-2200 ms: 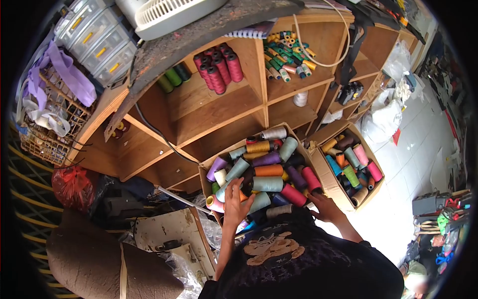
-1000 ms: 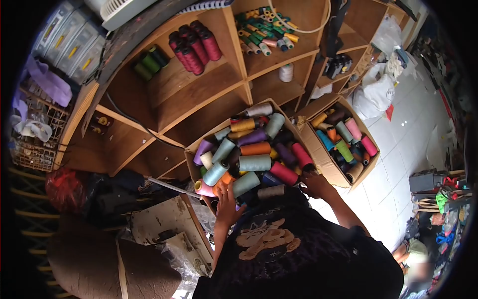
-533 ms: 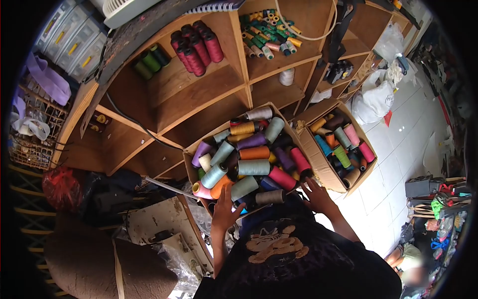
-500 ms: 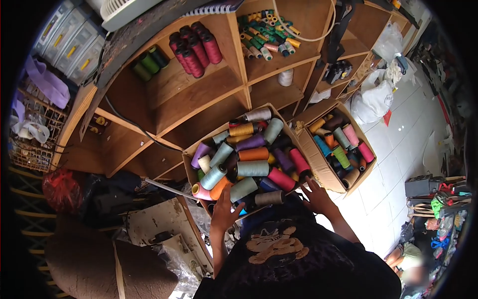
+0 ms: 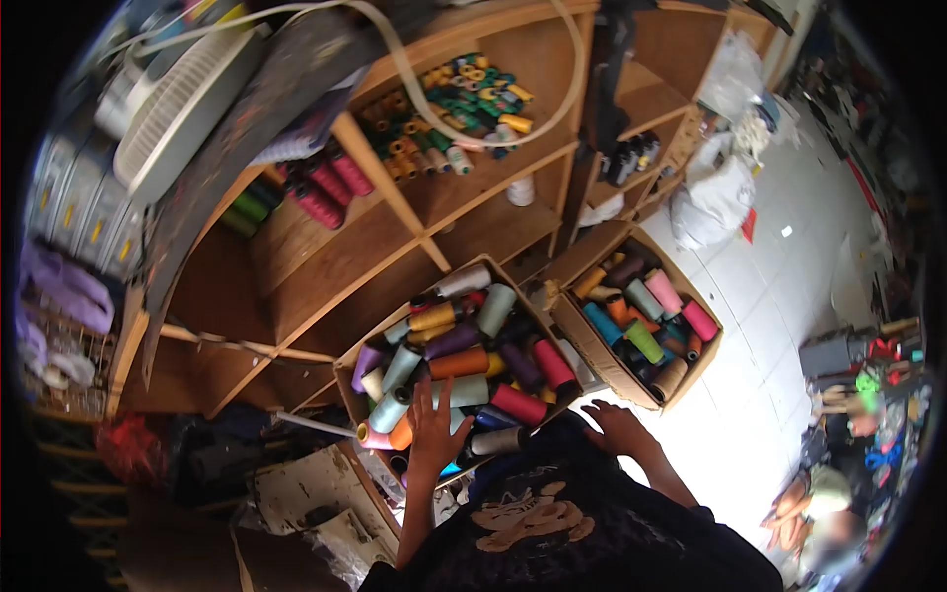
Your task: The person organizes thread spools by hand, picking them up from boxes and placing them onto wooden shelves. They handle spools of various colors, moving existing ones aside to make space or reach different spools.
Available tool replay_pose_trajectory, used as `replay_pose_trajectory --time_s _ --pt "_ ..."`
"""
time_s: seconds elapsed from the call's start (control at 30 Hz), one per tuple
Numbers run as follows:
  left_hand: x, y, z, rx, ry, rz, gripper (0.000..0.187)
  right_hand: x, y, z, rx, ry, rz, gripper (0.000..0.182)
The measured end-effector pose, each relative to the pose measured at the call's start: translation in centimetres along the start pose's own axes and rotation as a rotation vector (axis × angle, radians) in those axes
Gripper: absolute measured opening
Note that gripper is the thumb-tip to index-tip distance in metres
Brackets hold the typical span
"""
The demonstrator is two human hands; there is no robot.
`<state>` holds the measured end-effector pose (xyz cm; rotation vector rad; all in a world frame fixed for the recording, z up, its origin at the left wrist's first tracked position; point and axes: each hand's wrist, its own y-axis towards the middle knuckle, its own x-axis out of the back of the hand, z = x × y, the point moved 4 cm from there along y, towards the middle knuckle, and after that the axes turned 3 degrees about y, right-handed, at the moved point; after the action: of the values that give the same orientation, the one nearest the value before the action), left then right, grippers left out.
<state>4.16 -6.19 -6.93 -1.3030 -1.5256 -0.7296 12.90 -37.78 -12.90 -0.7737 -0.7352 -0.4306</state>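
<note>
A cardboard box (image 5: pixel 344 393) in front of me is heaped with large thread spools in many colours. My left hand (image 5: pixel 432 434) is over its near left part, fingers spread across a pale green spool (image 5: pixel 461 392) and an orange spool (image 5: pixel 400 432). Beyond the near right corner of the box, my right hand (image 5: pixel 621 431) hovers with its fingers stretched out and nothing in them. A grey spool (image 5: pixel 498 441) lies at the near edge between the hands, close to a crimson spool (image 5: pixel 518 404).
A smaller cardboard box (image 5: pixel 604 359) of spools stands to the right. Wooden shelves (image 5: pixel 340 259) behind hold crimson spools (image 5: pixel 318 204) and small green and yellow spools (image 5: pixel 473 94). A white cable (image 5: pixel 397 49) hangs in front. Another person (image 5: pixel 824 503) is at lower right.
My view has shifted and tilted, with more of the fan showing. My left hand has moved further over the spools; my right hand has drawn away from the box edge.
</note>
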Motion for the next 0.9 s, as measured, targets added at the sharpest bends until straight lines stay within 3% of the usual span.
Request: replay_pose_trajectory --time_s 0.17,0.3,0.57,0.73,0.9 --pt "-2.5 0.9 -0.6 0.04 0.006 0.099 0.092 0.2 1.7 -4.2 -0.064 0.057 -0.11 0.049" --pt "-3.2 1.0 -0.5 -0.007 0.016 0.039 0.096 2.8 1.8 -6.9 -0.264 0.057 -0.114 0.05" --pt "-4.4 1.5 -1.1 0.066 0.077 0.036 0.105 5.0 1.2 -14.6 -0.432 -0.072 -0.509 0.059" --pt "-4.3 1.6 -1.7 0.089 0.097 0.025 0.103 4.7 1.0 -19.2 -0.586 0.239 -0.369 0.065" --pt "-4.7 1.7 -1.7 0.086 0.104 -0.011 0.098 4.5 2.3 -21.9 -0.5 0.233 -0.445 0.064"
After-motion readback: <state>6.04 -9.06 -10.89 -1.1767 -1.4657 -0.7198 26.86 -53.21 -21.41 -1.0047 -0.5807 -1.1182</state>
